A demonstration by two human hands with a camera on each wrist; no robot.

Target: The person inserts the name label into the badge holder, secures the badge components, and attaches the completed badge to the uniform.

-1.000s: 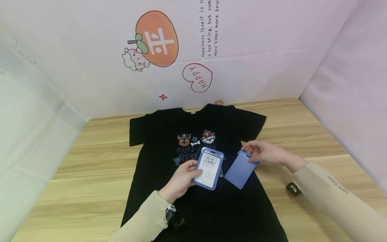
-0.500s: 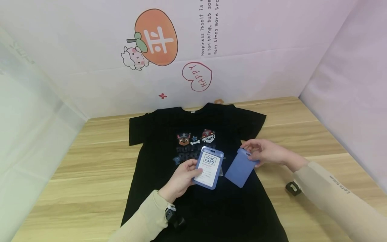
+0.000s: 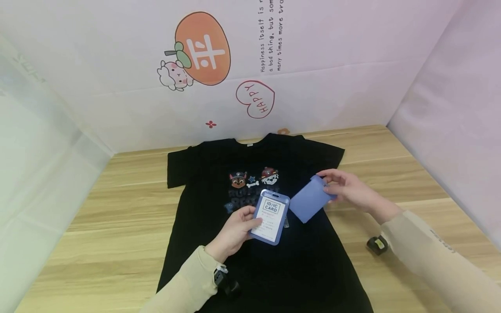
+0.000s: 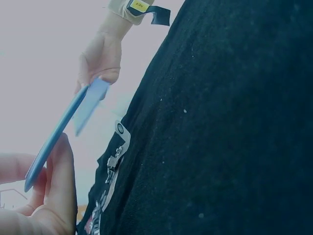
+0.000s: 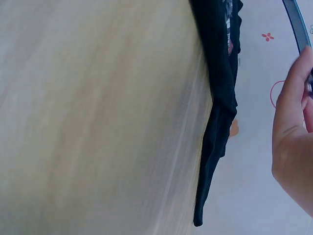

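My left hand [image 3: 234, 230] pinches a blue ID card holder [image 3: 279, 208] by its lower left side, thumb on the front. A white card [image 3: 268, 219] printed "ID/IC CARD" shows inside it. In the left wrist view this card holder [image 4: 54, 139] is seen edge-on. To its right, my right hand [image 3: 346, 189] pinches a plain blue card holder piece [image 3: 309, 200] by its upper right end. That piece is tilted, its left corner close to the card holder's right edge. In the right wrist view, my right hand [image 5: 296, 122] grips the piece [image 5: 296, 24], partly cut off.
A black T-shirt [image 3: 211, 269] with cartoon dog prints lies flat beneath both hands on the wooden table [image 3: 98, 230]. A clear strap with a metal clip [image 4: 115, 156] lies on the shirt. Printed white cloth [image 3: 332, 87] hangs behind, with pale cloth on both sides.
My right hand has raised the plain blue piece up and turned it, so it tilts more to the side. My left hand and its card holder have stayed in place.
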